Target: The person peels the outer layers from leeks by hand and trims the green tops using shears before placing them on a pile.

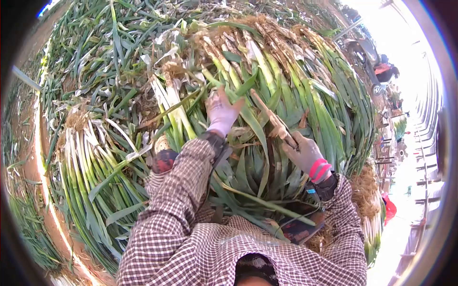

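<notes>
My left hand [222,110], in a pale glove, is closed on a green onion stalk [232,94] near the middle of the view. Loose leaves hang from around its fingers. My right hand [305,155], in a grey glove with pink bands at the wrist, grips a long, narrow, mud-coloured tool [271,114]. The tool points up and left across the leaves. A large pile of green onions [296,86] lies beyond both hands, most roots towards the top. A few white stalks [179,107] lie just left of my left hand.
A bundle of green onions [88,152] lies at the left. Cut leaves [95,52] cover the ground at the upper left. Another bundle with roots [365,190] is at the lower right. Farther right, a person [383,71] is beside a parked vehicle [365,50].
</notes>
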